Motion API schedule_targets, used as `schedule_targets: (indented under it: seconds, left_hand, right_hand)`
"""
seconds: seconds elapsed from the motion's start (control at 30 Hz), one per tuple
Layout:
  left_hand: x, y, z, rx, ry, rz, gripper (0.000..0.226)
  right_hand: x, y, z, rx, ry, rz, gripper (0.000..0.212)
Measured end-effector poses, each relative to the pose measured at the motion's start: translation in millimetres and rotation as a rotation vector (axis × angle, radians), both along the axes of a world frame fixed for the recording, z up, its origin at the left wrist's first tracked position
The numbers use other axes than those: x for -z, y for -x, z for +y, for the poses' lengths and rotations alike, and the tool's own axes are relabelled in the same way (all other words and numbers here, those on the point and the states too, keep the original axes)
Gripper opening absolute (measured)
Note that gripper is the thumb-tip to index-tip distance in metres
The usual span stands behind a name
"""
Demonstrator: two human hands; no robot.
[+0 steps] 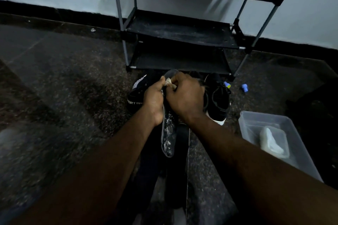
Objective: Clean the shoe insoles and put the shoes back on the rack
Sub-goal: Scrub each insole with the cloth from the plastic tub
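— Between the two hands, what is being gripped?

— A grey insole [168,133] is hanging lengthwise, its speckled heel end pointing down toward the camera and its toe end showing above the knuckles. The left hand [154,101] is closing its grip around the insole's edge near the middle. The right hand [185,97] is pinching a small pale cloth [169,82] and pressing it against the insole's upper part, fingers curled tight.

— And the shoes?

— Both are sitting on the floor just behind the hands. A black shoe with white stripes and lettering [137,93] is lying partly hidden behind the left hand; a black shoe with a white sole [218,98] is standing just right of the right hand, laces loose.

— Where is the rack?

— A black shoe rack [181,31] is standing against the pale wall, right behind the shoes, its visible shelves dusty and carrying nothing.

— Anything else around?

— A clear plastic tub [270,120] is resting on the speckled floor [73,87] to the right, holding a whitish object [272,142] I cannot identify. Two small blue items [244,87] are lying near the rack's right foot, too small to name.
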State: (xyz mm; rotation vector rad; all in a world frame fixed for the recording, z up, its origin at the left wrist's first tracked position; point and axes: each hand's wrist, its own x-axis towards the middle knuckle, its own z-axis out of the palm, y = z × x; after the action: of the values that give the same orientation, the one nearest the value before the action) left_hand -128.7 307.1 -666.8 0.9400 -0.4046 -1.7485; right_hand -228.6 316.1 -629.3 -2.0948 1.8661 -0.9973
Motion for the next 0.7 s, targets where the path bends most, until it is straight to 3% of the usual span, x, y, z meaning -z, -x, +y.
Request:
schedule_targets:
  seconds: [0.17,0.3,0.5,0.7]
  left_hand:
    - [-3.8,11.9,-11.7,0.024,0.014,0.025,0.066]
    - [-5.0,22.4,-16.7,-0.027,0.028,-0.022,0.048]
    - [-16.4,42.9,-8.0,0.023,0.027,0.003,0.06]
    - [-25.3,53.9,3.0,-0.029,0.06,-0.072,0.051]
  right_hand:
    - [0.1,9.1,-15.9,0.075,0.007,-0.055,0.014]
    - [5.4,15.1,-16.9,0.015,0.007,-0.061,0.013]
    - [-5.9,43.0,-23.6,0.142,0.018,-0.089,0.02]
    - [-11.5,54.8,2.3,-0.031,0.068,0.003,0.016]
